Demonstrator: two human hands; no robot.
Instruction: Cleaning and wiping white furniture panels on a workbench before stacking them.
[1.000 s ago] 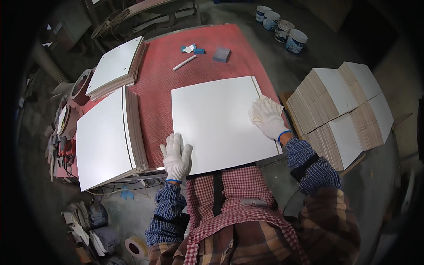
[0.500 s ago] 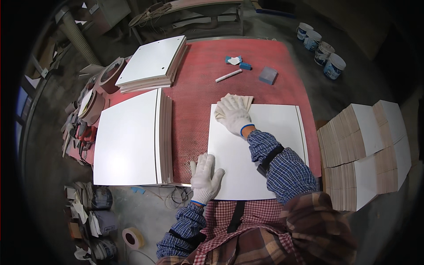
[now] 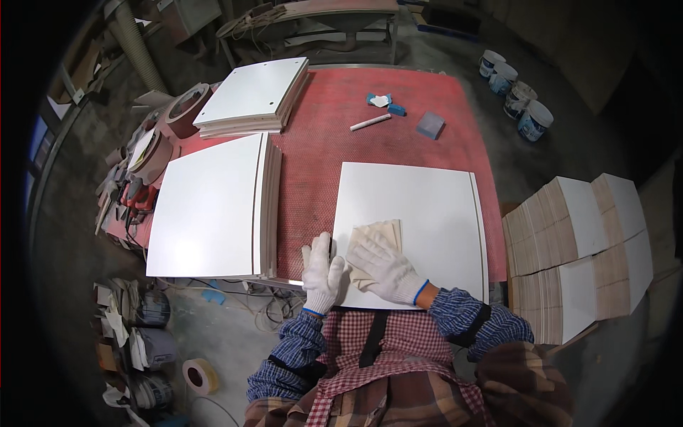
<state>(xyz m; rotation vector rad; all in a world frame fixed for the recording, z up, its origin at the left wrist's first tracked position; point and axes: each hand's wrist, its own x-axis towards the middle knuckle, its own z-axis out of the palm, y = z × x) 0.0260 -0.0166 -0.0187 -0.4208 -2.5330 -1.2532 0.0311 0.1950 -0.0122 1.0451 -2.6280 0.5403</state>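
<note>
Cloth (image 3: 376, 242) is pressed flat on panel (image 3: 409, 231) under right hand (image 3: 380, 267), fingers spread; left hand (image 3: 322, 274) is laid open on panel's near-left edge.

Head-worn fisheye, looking steeply down, red worktable (image 3: 398, 153) close below

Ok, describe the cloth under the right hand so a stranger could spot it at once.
Start at the red table, then the single white panel lying flat on its near right part. The cloth is the beige folded square at that panel's near left corner, pressed by the gloved right hand. It is the only soft, cream thing among hard white panels.
</note>
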